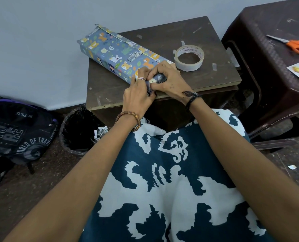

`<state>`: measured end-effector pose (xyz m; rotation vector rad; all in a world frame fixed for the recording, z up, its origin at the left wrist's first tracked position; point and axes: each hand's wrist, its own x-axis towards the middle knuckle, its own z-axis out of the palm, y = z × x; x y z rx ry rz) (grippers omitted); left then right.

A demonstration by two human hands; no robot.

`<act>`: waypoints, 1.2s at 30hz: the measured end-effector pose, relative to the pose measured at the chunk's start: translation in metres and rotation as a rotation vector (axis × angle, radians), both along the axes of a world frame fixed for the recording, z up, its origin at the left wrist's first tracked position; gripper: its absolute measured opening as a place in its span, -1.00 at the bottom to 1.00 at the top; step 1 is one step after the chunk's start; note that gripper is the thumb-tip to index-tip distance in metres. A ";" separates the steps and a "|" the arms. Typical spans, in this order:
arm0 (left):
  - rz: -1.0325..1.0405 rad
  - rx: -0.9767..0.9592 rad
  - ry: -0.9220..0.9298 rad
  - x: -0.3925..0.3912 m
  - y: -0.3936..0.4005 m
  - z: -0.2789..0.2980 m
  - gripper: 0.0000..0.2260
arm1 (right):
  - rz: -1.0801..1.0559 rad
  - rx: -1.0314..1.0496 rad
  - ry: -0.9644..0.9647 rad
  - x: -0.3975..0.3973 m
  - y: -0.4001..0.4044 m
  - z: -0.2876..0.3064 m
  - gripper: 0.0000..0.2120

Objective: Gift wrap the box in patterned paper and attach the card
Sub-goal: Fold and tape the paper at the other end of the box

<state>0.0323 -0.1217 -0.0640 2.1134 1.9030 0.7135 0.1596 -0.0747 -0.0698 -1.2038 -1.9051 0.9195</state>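
The near end flap of the wrapped box (120, 55) is pinched closed by the left hand (138, 95) and right hand (169, 82), so that tape roll (189, 57) can seal it.

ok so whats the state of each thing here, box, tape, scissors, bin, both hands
box: wrapped in animal-print paper, lying flat on the small table, long seam taped, near end still being folded
tape roll: lying flat beside the box, loose end sticking up
scissors: closed, on the dark side table
bin: open, lined, paper scraps at the rim
left hand: pressing paper at the near end
right hand: pinching the same fold
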 end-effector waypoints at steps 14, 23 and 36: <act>-0.041 0.016 -0.099 0.001 -0.003 0.001 -0.49 | -0.362 0.196 0.048 0.009 0.007 0.002 -0.86; 0.199 0.074 -0.677 0.003 -0.004 0.001 -0.52 | -0.390 -0.005 -0.047 0.012 0.016 0.000 -0.56; 0.570 -0.467 -1.551 -0.021 0.039 0.032 -0.40 | -0.311 -0.425 0.502 0.018 -0.009 0.018 -0.78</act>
